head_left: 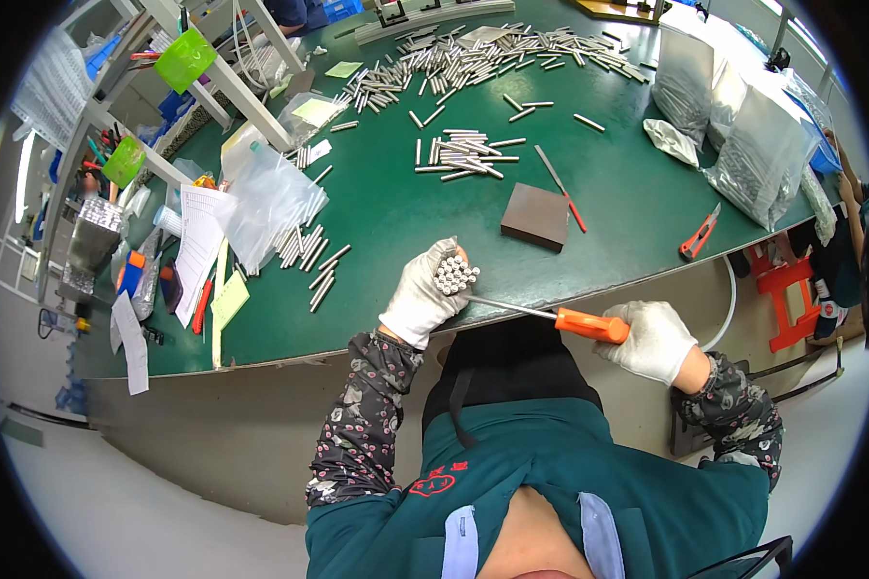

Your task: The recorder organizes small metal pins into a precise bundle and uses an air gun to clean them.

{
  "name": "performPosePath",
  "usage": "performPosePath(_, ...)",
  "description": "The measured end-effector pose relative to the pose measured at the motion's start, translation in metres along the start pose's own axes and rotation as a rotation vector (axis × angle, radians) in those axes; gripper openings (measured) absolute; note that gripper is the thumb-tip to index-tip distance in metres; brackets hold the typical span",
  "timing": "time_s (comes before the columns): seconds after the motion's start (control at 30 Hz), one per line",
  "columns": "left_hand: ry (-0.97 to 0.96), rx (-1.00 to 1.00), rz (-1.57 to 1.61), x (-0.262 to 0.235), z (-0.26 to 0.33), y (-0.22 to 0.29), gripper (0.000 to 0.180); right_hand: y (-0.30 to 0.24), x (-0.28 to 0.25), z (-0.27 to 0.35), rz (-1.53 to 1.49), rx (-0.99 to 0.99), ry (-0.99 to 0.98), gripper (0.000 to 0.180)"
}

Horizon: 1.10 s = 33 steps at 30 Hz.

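My left hand [423, 291], in a white glove, is closed round a bundle of short metal rods [455, 275], their round ends facing up. My right hand [652, 340], gloved too, grips the orange handle of a screwdriver [589, 325]. Its thin shaft reaches left to the bundle's lower edge; whether the tip touches a rod is too small to tell. Beyond my hands lies a dark brown block [534, 216] on the green table [377, 207]. A small pile of loose rods [463, 154] is farther back.
A large heap of rods [483, 63] covers the far table. Right stand filled plastic bags [758, 154], a red cutter knife [701, 232] and a red-handled file-like tool [562, 188]. Left are a clear plastic bag [270, 203], more rods [323, 275], papers [198, 246] and a metal rack [232, 72].
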<state>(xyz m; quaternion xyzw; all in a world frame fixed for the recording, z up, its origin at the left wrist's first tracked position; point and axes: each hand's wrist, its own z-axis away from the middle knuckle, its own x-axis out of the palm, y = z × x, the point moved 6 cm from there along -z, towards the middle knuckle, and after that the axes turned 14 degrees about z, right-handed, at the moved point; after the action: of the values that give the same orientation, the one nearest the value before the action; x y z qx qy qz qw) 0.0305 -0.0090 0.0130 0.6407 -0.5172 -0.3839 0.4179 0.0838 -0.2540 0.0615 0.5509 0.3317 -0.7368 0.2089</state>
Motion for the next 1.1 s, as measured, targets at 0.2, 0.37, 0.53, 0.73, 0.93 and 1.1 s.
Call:
performPosePath(0.2, 0.047, -0.079, 0.04, -0.002, 0.0, -0.004, 0.043, 0.022, -0.001, -0.02, -0.517, 0.036, 0.02, 0.028)
performPosePath(0.37, 0.105, -0.207, 0.251, -0.006, 0.001, -0.017, 0.044, 0.064, -0.029, -0.055, -0.85, 0.195, 0.2, 0.038)
performPosePath(0.53, 0.124, -0.215, 0.28, -0.007, -0.001, -0.013, 0.04, 0.107, -0.047, -0.103, -0.88, 0.385, 0.379, 0.048)
performPosePath(0.73, 0.131, -0.211, 0.3, -0.009, 0.0, -0.012, 0.038, 0.143, -0.038, -0.142, -0.59, 0.542, 0.499, 0.057)
performPosePath(0.93, 0.134, -0.199, 0.279, -0.007, -0.002, -0.01, 0.038, 0.165, -0.03, -0.154, -0.353, 0.708, 0.435, 0.05)
performPosePath(1.1, 0.134, -0.201, 0.315, -0.008, 0.001, -0.012, 0.043, 0.152, -0.039, -0.155, -0.02, 0.686, 0.478, 0.034)
